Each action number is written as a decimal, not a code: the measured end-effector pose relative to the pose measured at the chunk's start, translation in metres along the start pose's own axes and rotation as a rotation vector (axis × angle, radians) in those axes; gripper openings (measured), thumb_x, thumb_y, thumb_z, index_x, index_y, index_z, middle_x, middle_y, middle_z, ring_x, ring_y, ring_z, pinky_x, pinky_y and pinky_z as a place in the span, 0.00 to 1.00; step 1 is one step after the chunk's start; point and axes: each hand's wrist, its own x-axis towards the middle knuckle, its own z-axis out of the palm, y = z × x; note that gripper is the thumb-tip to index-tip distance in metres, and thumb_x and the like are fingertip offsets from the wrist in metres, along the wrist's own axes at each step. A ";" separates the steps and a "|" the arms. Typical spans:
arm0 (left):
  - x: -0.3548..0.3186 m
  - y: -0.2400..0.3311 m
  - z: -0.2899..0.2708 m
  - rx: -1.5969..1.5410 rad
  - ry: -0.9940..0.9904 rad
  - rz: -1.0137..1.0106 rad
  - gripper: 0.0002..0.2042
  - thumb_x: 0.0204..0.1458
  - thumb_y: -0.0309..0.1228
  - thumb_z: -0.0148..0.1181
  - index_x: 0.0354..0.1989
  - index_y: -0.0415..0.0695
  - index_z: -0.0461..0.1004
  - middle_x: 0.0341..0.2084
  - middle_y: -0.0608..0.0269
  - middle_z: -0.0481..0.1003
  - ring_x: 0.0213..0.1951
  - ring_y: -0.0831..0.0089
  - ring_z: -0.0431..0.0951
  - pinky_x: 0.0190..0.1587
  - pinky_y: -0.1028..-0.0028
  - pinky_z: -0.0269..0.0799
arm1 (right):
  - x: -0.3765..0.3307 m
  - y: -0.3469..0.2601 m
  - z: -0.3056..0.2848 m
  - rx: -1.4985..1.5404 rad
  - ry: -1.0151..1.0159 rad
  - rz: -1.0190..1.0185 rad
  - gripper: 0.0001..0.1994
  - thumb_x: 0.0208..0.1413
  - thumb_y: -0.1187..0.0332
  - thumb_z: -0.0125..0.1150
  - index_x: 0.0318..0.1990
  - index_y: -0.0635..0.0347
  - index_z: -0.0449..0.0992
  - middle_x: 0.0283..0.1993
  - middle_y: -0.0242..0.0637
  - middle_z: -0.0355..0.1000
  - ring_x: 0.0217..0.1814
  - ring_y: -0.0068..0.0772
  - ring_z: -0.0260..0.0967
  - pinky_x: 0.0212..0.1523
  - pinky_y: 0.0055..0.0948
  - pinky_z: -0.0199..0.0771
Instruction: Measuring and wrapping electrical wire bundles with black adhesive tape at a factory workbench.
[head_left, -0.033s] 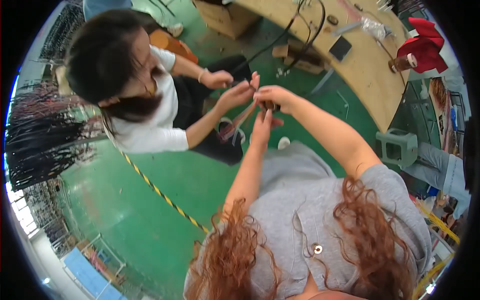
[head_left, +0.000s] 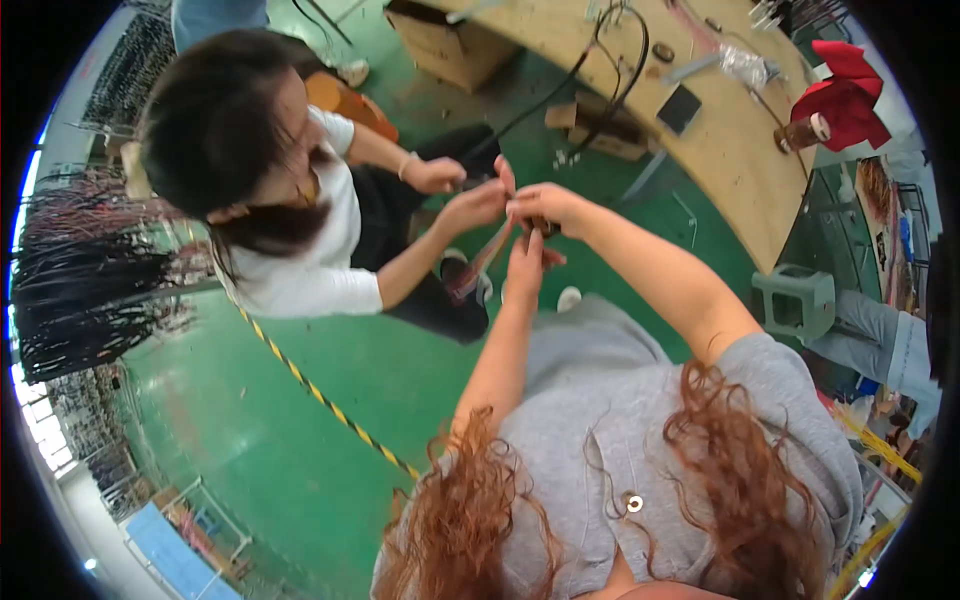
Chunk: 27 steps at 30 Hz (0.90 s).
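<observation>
My right hand [head_left: 552, 205] is closed, its fingertips pinched together beside a co-worker's hand [head_left: 474, 207]; what they pinch is too small to make out. Just below it, my left hand [head_left: 525, 268] points upward, thumb and fingers closed on a small dark brown object [head_left: 544, 227] that is partly covered by both hands. Thin reddish and pale strands [head_left: 486, 258] hang down to the left of my hands. The co-worker's other hand [head_left: 436, 176] grips something dark and slim.
A person in a white top [head_left: 295, 285] faces me closely at the left. A wooden table [head_left: 735, 185] curves along the right, holding black cable [head_left: 627, 90]. A green plastic stool [head_left: 795, 302] stands near my right elbow. Cardboard boxes [head_left: 455, 55] lie beyond. Yellow-black tape [head_left: 325, 400] marks the floor.
The whole view has shifted down slightly. My hands and the co-worker's hands stay together in nearly the same place, with only small finger movements.
</observation>
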 end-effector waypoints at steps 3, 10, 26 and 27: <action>0.000 0.030 0.013 -0.011 -0.023 0.008 0.16 0.57 0.40 0.41 0.45 0.41 0.62 0.21 0.62 0.72 0.19 0.74 0.73 0.24 0.78 0.67 | 0.000 -0.013 0.002 -0.765 0.051 -0.252 0.15 0.49 0.57 0.55 0.29 0.62 0.73 0.23 0.39 0.68 0.27 0.34 0.64 0.31 0.31 0.64; 0.025 0.078 -0.020 -0.387 0.136 0.366 0.16 0.59 0.38 0.35 0.43 0.36 0.59 0.14 0.61 0.68 0.24 0.68 0.73 0.37 0.71 0.71 | -0.035 -0.002 -0.144 -0.699 0.972 -0.437 0.12 0.33 0.67 0.51 0.20 0.72 0.70 0.25 0.56 0.68 0.27 0.51 0.67 0.29 0.39 0.66; -0.041 0.181 -0.032 0.056 1.189 0.785 0.17 0.55 0.47 0.42 0.38 0.44 0.64 0.10 0.70 0.56 0.16 0.81 0.57 0.29 0.72 0.65 | -0.059 0.011 -0.485 -1.001 1.335 0.565 0.22 0.49 0.49 0.47 0.47 0.53 0.68 0.50 0.46 0.63 0.54 0.45 0.58 0.51 0.42 0.61; -0.039 0.180 -0.023 0.062 1.203 0.785 0.17 0.55 0.47 0.42 0.38 0.44 0.64 0.10 0.70 0.56 0.16 0.81 0.57 0.29 0.72 0.65 | -0.034 -0.008 -0.496 -0.958 1.359 0.554 0.23 0.48 0.48 0.48 0.45 0.54 0.69 0.48 0.47 0.65 0.52 0.46 0.60 0.51 0.41 0.61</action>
